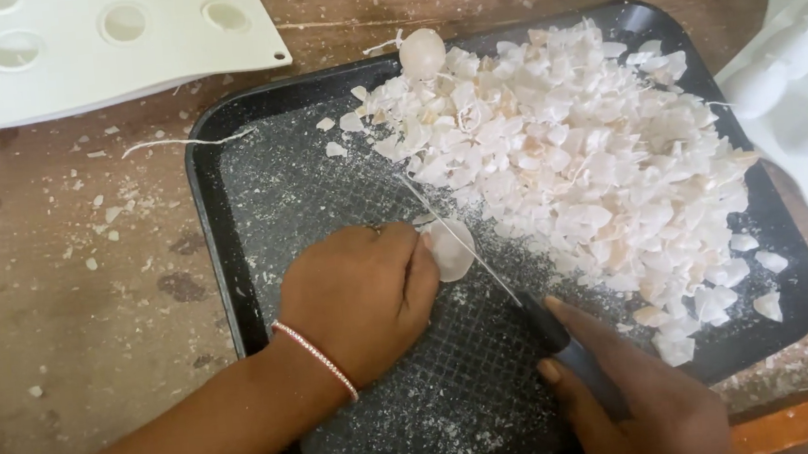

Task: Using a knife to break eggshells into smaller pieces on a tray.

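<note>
Left hand (363, 294) is curling closed, pinning an eggshell piece (451, 249) at its fingertips on the black tray (228, 223). Right hand (633, 397) is gripping a knife (485, 264), blade touching the piece. Shell heap (573, 154) is lying just beyond both hands.

White perforated mould sheet (96, 49), white moulded tray (806, 85), loose string (184, 142)

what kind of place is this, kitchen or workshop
Probably a small craft or home workshop rather than a kitchen: a worn, dusty wooden table, a black tray heaped with white broken pieces being cut with a knife, and white moulds with round cavities.
</note>
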